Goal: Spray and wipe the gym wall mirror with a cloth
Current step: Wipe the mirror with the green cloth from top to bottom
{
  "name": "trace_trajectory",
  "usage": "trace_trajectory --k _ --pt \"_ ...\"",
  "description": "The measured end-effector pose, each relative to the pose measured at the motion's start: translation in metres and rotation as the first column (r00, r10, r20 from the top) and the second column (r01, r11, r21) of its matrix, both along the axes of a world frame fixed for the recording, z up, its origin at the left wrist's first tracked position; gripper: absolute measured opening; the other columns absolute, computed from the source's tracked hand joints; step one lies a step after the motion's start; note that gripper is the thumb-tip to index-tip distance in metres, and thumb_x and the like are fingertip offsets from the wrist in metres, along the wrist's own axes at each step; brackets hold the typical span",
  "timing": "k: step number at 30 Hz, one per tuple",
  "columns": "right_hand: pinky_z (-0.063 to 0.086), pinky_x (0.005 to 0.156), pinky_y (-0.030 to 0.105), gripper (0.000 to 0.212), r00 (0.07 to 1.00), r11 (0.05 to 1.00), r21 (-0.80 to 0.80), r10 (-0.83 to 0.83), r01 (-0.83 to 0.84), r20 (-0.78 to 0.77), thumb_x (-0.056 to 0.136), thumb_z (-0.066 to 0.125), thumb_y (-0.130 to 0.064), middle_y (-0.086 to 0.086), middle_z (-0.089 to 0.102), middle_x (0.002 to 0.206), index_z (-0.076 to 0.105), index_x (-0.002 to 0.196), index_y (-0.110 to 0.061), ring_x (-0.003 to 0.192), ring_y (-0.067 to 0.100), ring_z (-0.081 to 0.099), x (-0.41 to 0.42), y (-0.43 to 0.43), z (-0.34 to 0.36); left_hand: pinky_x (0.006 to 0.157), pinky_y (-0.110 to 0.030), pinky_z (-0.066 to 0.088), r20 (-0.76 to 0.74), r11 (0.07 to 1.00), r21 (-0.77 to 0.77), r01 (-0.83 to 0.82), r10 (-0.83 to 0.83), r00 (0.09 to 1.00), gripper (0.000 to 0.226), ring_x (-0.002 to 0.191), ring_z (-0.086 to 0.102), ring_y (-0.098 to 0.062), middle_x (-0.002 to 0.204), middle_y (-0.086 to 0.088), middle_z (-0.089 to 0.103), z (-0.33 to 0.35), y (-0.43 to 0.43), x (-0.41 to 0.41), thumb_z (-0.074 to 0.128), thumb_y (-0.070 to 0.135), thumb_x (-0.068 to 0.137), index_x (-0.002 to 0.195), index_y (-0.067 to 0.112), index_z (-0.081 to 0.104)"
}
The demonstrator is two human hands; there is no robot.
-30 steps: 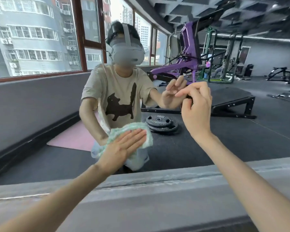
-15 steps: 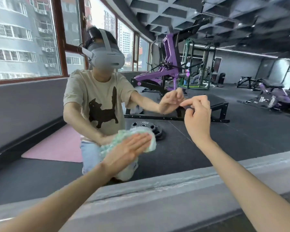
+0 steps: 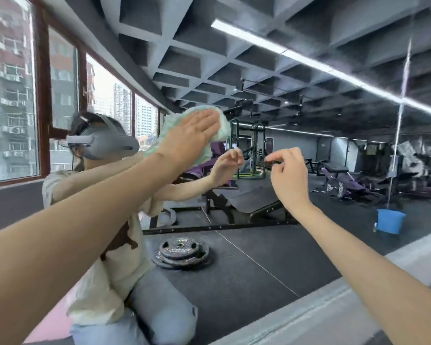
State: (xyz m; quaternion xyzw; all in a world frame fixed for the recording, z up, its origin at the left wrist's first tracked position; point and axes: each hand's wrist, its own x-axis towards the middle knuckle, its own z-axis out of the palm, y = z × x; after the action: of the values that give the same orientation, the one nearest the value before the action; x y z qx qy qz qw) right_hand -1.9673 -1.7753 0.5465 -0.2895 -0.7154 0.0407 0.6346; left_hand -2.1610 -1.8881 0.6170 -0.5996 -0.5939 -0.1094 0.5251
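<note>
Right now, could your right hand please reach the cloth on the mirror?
Probably yes: the right hand hangs beside the cloth, nothing between them, though the left hand covers most of it.

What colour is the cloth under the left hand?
The cloth is pale mint green with white; the head view shows it pressed by the left hand.

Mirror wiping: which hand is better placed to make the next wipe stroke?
Left. The left hand lies flat on the green-white cloth, pressing it against the mirror. The right hand is curled beside it and touches no cloth.
</note>
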Motion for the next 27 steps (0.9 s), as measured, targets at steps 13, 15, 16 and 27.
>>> trace_trajectory --k 13,15,16,27 --pt "0.040 0.083 0.018 0.032 0.985 0.991 0.020 0.133 -0.131 -0.110 0.085 0.043 0.011 -0.005 0.047 0.103 0.064 0.094 -0.011 0.088 0.007 0.051 -0.003 0.064 0.020 0.115 -0.029 -0.007 -0.064 0.991 0.129 0.044 -0.036 0.997 0.070 0.145 0.011 -0.021 0.157 -0.006 0.015 0.049 0.059 0.025 0.054 0.032 0.091 0.149 0.012 0.020" --pt "0.040 0.083 0.014 0.034 0.971 0.983 0.061 0.180 -0.172 -0.158 0.083 0.043 0.012 -0.005 0.048 0.102 0.064 0.095 -0.011 0.088 0.006 0.051 0.005 0.081 0.026 0.115 -0.028 -0.007 -0.015 0.983 0.179 0.044 -0.042 0.999 0.070 0.145 0.011 -0.021 0.156 -0.007 0.017 0.056 0.072 0.035 0.056 0.031 0.090 0.148 0.011 0.023" --pt "0.038 0.082 0.010 0.035 0.966 0.980 0.079 0.195 -0.184 -0.172 0.083 0.042 0.012 -0.004 0.049 0.101 0.064 0.095 -0.011 0.089 0.005 0.050 0.010 0.087 0.031 0.116 -0.029 -0.005 0.005 0.980 0.194 0.033 -0.035 0.999 0.070 0.145 0.012 -0.021 0.156 -0.008 0.018 0.058 0.077 0.039 0.056 0.030 0.089 0.147 0.010 0.025" --pt "0.039 0.086 0.014 0.033 0.912 0.918 0.168 0.383 -0.358 -0.146 0.086 0.041 0.007 -0.006 0.047 0.101 0.064 0.096 -0.015 0.090 0.005 0.048 0.094 0.178 0.078 0.116 -0.032 -0.012 0.046 0.999 0.032 0.039 -0.040 0.998 0.069 0.144 0.000 -0.017 0.155 -0.003 0.010 -0.024 0.202 0.134 0.048 -0.001 0.087 0.147 0.016 0.017"
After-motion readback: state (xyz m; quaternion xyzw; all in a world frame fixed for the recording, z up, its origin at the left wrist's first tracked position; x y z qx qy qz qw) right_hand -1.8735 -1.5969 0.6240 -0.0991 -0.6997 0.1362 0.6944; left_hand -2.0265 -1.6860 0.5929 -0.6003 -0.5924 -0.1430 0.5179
